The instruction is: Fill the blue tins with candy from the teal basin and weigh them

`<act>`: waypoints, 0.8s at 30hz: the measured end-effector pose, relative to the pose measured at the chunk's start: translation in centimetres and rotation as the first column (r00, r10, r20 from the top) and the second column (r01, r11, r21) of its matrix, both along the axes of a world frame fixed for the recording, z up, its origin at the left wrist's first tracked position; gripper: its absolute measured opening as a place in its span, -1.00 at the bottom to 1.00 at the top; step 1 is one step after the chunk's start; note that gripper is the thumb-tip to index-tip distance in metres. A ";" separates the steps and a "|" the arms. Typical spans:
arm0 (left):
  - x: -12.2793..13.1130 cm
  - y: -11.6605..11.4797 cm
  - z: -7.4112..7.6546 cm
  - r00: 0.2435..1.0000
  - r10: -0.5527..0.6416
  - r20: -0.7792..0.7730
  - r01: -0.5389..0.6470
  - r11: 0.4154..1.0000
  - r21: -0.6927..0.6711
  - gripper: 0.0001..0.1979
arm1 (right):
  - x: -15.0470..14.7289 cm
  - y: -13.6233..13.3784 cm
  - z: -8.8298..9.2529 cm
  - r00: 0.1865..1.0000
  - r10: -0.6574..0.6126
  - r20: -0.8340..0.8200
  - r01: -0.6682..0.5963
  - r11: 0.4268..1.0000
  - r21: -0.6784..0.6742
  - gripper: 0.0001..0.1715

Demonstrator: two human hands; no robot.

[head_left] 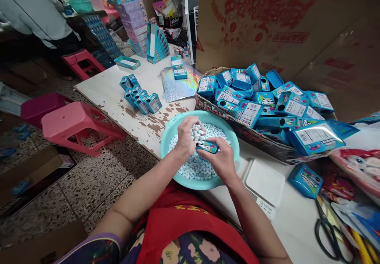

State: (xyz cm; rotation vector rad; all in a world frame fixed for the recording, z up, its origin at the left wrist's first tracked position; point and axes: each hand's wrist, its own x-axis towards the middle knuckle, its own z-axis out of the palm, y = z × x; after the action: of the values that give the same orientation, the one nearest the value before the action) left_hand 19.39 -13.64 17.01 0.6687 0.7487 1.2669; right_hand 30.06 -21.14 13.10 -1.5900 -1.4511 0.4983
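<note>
A turquoise basin (164, 145) full of small white candies (197, 167) stands at the table's front edge. Over it, my left hand (187, 135) is cupped round a heap of the white candies. My right hand (221, 157) grips a small blue candy box (208, 147), lying tilted with its end towards my left hand. Some candies sit right at that end of the box. The box's opening is mostly hidden by my left fingers.
A carton (267, 141) heaped with blue boxes stands behind the basin. Several small boxes (141, 95) are grouped at left. A white scale (265, 183), a blue pack (305, 181) and scissors (329, 228) lie at right. Pink stools (69, 121) and another person (38, 14) are further left.
</note>
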 end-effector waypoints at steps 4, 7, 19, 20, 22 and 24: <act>0.1 0.0 -0.3 0.999 0.018 -0.048 -0.018 1.000 0.003 -0.66 | -0.3 0.0 0.0 1.000 -0.009 0.009 0.009 0.998 0.059 -0.61; 0.3 -0.2 -0.3 0.993 0.039 -0.109 -0.032 0.998 0.061 -0.57 | -0.3 -0.1 0.1 1.000 0.009 -0.001 -0.009 0.998 0.068 -0.62; 1.0 -0.9 -0.3 0.950 -0.080 -0.300 0.096 0.995 0.039 -0.50 | 1.1 -0.5 1.2 1.000 0.004 -0.009 -0.004 1.000 0.000 -0.54; 1.1 -1.1 -0.1 0.937 -0.091 -0.336 0.119 0.991 0.063 -0.50 | 1.2 -0.5 1.3 1.000 0.009 -0.001 -0.009 1.000 -0.010 -0.52; 1.2 -1.5 0.3 0.912 -0.104 -0.398 0.177 0.973 0.151 -0.52 | 1.6 -0.1 1.3 1.000 -0.020 -0.007 0.020 0.999 -0.038 -0.46; 1.3 -1.4 0.7 0.883 -0.145 -0.446 0.258 0.944 0.204 -0.53 | 2.0 0.5 1.2 0.998 -0.061 -0.019 0.060 0.996 -0.069 -0.41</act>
State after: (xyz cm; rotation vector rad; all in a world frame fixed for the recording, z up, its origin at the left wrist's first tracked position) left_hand 20.66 -15.09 17.71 1.2359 0.8481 1.0400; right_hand 32.01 -20.68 14.30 -1.6726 -1.3789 0.5325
